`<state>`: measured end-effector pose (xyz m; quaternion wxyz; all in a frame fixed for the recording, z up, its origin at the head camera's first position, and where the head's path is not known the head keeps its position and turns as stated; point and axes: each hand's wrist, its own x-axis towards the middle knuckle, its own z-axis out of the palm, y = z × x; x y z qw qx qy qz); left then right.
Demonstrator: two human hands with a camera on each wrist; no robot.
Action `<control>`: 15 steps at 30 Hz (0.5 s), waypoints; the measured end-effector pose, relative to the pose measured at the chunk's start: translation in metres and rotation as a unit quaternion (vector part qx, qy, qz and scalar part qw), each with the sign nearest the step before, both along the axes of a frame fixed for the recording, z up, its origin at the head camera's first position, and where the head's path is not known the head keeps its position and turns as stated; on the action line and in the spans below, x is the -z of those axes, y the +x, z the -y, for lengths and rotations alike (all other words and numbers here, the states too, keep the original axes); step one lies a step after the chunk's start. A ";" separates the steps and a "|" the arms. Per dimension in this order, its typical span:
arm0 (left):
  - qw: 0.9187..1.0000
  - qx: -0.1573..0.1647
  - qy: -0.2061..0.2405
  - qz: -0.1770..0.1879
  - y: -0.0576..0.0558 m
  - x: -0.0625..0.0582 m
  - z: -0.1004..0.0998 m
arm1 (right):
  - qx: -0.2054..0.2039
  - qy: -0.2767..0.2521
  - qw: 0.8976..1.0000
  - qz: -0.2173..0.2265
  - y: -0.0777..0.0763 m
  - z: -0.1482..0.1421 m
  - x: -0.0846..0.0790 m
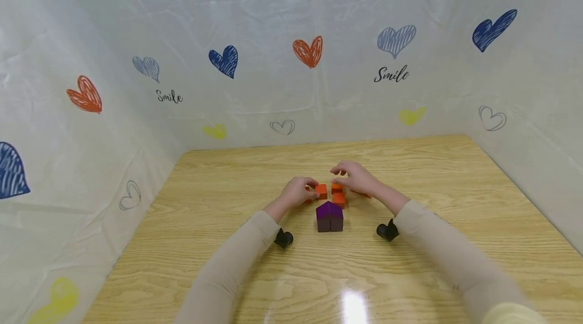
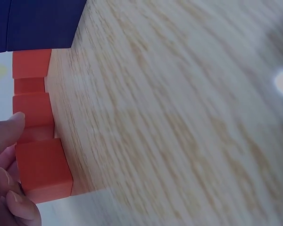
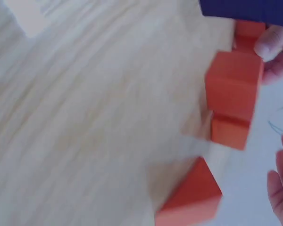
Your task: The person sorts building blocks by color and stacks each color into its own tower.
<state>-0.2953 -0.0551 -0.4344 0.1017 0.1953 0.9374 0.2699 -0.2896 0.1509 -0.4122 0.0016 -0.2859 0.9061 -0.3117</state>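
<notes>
Near the table's middle, my left hand (image 1: 296,191) has its thumb and fingertips at an orange cube (image 1: 321,191), seeming to pinch it. In the left wrist view the thumb overlaps that cube's edge, and another orange block (image 2: 43,169) lies beside the curled fingers. My right hand (image 1: 357,178) hovers behind two more orange blocks, one (image 1: 338,199) in front of the other (image 1: 337,188). Its fingers are loosely spread, holding nothing. An orange triangular block (image 3: 191,197) lies apart, mostly hidden under the right hand in the head view.
Two purple blocks (image 1: 330,217) stand side by side in front of the orange ones, their tops forming a peak. Black wrist devices (image 1: 284,238) show at both sleeves. A white sheet with printed hearts (image 1: 307,52) hangs around the wooden table (image 1: 218,197).
</notes>
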 end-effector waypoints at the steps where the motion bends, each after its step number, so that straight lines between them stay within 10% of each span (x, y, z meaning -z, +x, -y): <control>1: 1.000 -0.002 0.001 0.002 0.000 0.000 0.000 | -0.007 0.013 1.000 -0.002 0.002 -0.003 -0.002; 15: 1.000 -0.011 0.006 0.009 0.001 0.001 -0.001 | -0.036 0.134 0.990 -0.009 0.022 -0.006 0.012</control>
